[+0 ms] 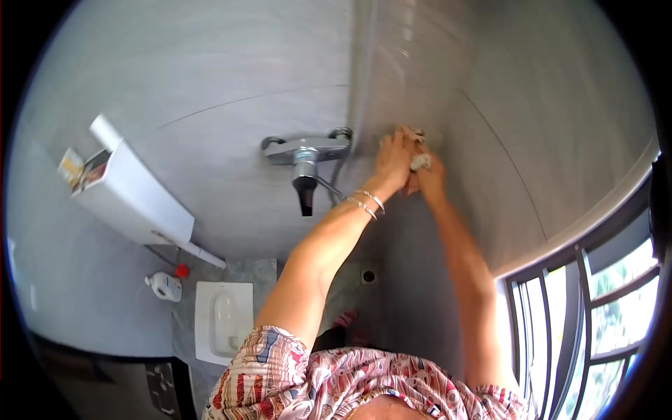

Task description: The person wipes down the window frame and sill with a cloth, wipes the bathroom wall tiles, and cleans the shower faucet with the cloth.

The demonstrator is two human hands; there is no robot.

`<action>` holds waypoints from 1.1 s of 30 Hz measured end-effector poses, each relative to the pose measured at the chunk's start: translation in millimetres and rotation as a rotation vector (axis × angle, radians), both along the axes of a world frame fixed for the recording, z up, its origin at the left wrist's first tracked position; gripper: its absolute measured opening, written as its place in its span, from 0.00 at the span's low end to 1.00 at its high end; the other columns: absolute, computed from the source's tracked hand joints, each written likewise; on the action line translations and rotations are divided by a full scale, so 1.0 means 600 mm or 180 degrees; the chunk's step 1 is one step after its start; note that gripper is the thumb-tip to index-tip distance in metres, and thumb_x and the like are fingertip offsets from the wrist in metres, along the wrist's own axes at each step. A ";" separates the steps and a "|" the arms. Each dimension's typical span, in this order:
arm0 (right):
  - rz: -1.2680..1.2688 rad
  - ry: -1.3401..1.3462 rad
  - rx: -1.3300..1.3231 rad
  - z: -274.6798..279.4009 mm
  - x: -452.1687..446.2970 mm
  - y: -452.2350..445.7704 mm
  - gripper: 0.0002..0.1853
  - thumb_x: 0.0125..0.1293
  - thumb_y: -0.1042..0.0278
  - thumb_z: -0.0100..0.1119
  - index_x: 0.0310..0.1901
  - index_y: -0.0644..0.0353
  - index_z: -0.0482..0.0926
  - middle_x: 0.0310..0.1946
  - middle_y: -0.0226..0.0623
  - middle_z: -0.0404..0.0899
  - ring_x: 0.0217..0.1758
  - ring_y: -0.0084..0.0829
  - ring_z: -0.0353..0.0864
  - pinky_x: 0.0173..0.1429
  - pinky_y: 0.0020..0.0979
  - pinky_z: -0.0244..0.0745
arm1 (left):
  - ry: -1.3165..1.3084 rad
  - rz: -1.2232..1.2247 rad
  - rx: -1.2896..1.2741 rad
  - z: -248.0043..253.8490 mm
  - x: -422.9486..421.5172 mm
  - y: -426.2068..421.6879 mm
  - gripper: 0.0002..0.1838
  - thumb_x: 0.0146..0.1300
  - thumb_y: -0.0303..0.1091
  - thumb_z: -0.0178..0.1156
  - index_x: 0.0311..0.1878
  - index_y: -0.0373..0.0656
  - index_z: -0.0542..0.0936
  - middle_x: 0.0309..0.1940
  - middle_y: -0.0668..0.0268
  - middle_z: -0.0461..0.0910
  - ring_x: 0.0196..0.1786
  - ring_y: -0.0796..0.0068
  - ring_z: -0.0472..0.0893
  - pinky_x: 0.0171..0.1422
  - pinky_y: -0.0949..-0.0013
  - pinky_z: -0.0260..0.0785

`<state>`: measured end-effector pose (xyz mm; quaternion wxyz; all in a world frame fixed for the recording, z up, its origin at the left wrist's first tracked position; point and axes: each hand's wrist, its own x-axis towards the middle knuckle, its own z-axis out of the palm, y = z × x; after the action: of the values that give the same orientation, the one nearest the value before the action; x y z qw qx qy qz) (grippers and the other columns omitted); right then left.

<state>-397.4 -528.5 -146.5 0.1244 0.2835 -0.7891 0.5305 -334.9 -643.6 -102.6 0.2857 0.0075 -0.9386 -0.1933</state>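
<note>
Both arms stretch forward to the corner where two grey walls meet. My left hand [396, 159], with two silver bangles at its wrist, presses close beside my right hand [432, 178]. Between them is a crumpled, pale cloth [420, 162], partly covered by the fingers. My left fingers curl over its upper part, while the right ones close on its lower right side. Just left of the hands, a chrome shower mixer tap [306, 152] with a dark lever is fixed to the wall.
At lower left are a white squat toilet [203, 318], a white cistern [136, 192] with items on top, and a white bottle [166, 287] with a red cap nearby. A floor drain [369, 276] lies below. A barred window [584, 315] borders the right.
</note>
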 end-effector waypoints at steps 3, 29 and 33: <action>0.0023 -0.0628 -0.1241 0.075 0.108 -0.032 0.24 0.56 0.78 0.54 0.58 0.62 0.74 0.53 0.44 0.75 0.57 0.38 0.75 0.61 0.32 0.67 | 0.0586 -0.0109 -0.0336 0.085 0.088 -0.001 0.24 0.47 0.23 0.60 0.51 0.41 0.76 0.53 0.53 0.69 0.50 0.50 0.70 0.54 0.57 0.66; -0.0501 0.4554 0.0338 0.545 0.105 -0.371 0.46 0.42 0.89 0.55 0.67 0.40 0.65 0.66 0.50 0.59 0.71 0.57 0.53 0.73 0.52 0.48 | 0.3061 0.1110 -0.1970 0.442 0.207 -0.407 0.24 0.51 0.22 0.56 0.53 0.54 0.75 0.50 0.69 0.71 0.39 0.65 0.70 0.40 0.67 0.72; -0.0922 0.4198 0.0588 0.693 0.214 -0.431 0.37 0.52 0.71 0.62 0.67 0.49 0.64 0.68 0.61 0.52 0.71 0.63 0.48 0.72 0.51 0.50 | 0.2748 0.1151 -0.1988 0.600 0.255 -0.479 0.17 0.64 0.29 0.48 0.55 0.44 0.73 0.61 0.60 0.67 0.58 0.56 0.71 0.59 0.58 0.67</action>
<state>-269.0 -787.0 269.4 0.6245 0.4485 -0.6203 0.1552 -182.1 -931.2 257.3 0.6611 0.0035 -0.7330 0.1603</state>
